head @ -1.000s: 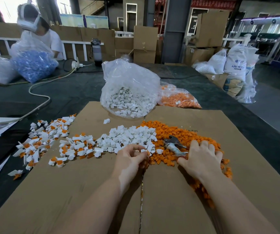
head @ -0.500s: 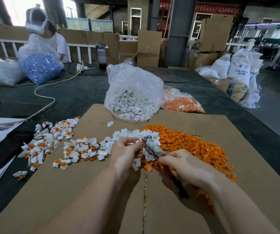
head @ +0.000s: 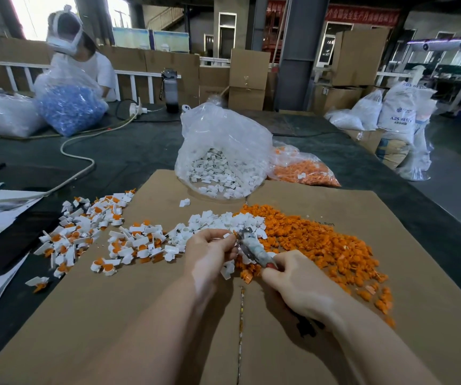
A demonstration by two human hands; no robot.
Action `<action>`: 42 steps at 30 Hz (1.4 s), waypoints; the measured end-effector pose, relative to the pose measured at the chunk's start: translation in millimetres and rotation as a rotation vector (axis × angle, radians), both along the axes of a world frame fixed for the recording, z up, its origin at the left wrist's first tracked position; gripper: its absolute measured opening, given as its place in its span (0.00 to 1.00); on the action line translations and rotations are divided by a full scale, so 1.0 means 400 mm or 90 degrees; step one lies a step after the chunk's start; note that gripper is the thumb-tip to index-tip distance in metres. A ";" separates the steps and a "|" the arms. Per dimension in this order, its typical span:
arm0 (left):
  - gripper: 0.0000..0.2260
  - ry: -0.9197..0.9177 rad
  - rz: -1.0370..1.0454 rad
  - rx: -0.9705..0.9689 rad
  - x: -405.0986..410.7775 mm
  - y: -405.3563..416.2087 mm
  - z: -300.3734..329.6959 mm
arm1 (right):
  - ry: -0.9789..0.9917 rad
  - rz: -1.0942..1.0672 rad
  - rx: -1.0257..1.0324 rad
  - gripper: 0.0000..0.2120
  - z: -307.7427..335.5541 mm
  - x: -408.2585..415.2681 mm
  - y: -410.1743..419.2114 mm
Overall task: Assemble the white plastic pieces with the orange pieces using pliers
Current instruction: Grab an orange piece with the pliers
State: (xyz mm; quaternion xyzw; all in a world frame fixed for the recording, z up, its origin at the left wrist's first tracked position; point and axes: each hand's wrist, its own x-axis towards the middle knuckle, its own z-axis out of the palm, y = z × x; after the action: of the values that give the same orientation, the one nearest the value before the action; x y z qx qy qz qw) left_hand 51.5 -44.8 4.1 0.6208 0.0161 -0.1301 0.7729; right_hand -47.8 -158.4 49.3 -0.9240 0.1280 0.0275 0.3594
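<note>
Two hands at work: left hand [head: 210, 251] pinches a small white piece [head: 228, 235] at the nose of the pliers [head: 251, 245], gripped by the right hand [head: 298, 284]. Light, rigid, probably slippery; best pinched by its edges.

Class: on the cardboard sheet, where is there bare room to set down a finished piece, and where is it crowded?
Bare: the brown cardboard sheet nearest the viewer, left of the left hand, and its far right corner. Crowded: the middle band, with assembled white-and-orange pieces, loose white plastic pieces and loose orange plastic pieces.
</note>
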 end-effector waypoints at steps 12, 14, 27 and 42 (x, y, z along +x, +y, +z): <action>0.04 -0.056 -0.028 0.049 -0.042 0.011 -0.027 | -0.098 -0.147 -0.094 0.16 -0.060 -0.008 -0.048; 0.06 -0.109 -0.053 0.097 -0.053 0.014 -0.046 | -0.105 -0.196 -0.229 0.19 -0.074 -0.004 -0.069; 0.06 -0.233 -0.112 0.266 -0.060 0.027 -0.064 | -0.252 -0.203 -0.529 0.22 -0.150 -0.003 -0.078; 0.06 -0.302 -0.173 0.313 -0.067 0.035 -0.053 | -0.449 -0.030 -0.180 0.03 -0.189 -0.003 0.020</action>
State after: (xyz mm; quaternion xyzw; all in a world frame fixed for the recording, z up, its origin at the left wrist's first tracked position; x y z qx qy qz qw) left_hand 24.7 -30.8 -17.3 0.7973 -0.2155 -0.0764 0.5585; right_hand -49.2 -150.3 -26.3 -0.9141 0.0200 -0.3180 0.2509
